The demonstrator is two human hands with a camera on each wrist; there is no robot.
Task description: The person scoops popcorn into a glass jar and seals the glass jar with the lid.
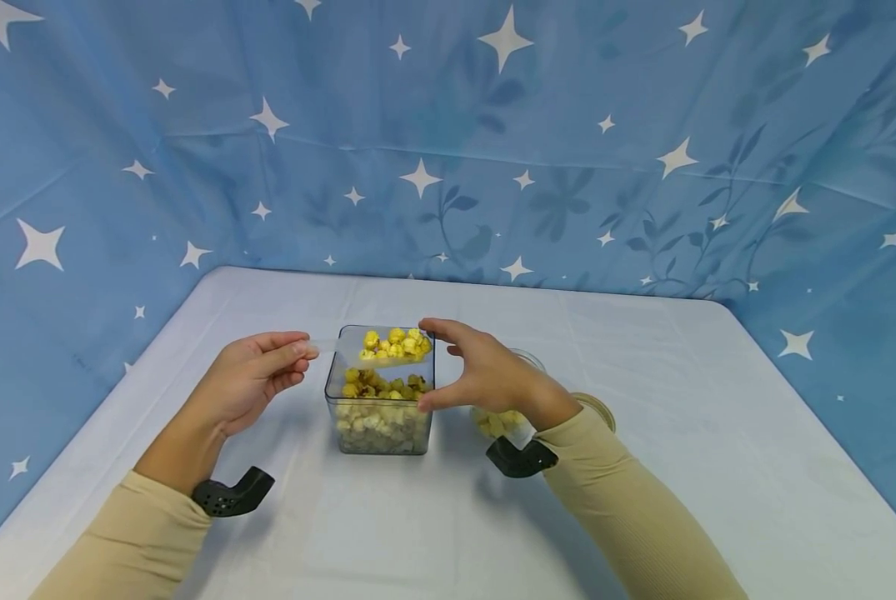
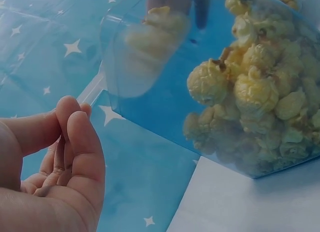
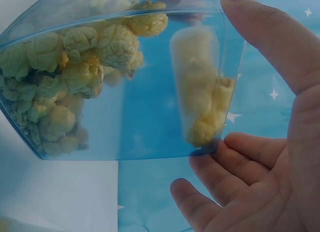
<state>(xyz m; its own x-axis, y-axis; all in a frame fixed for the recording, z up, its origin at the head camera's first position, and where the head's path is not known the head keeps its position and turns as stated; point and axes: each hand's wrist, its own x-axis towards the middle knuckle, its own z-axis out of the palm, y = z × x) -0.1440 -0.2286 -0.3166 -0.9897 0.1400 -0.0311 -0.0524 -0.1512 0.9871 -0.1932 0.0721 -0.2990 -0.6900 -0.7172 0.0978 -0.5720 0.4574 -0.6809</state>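
My left hand pinches the thin handle of a clear scoop between thumb and fingers. Yellow popcorn fills the scoop, which is inside the upper part of a clear square container. More popcorn lies in the container below it. My right hand holds the container's right side, with the thumb at the front corner and the fingers around the far side. In the left wrist view the scoop's bowl shows blurred through the container wall.
Behind my right wrist stands a clear round jar with popcorn in it, partly hidden by the arm. A round gold-rimmed lid lies to its right. White cloth covers the table, and a blue star-patterned curtain hangs behind.
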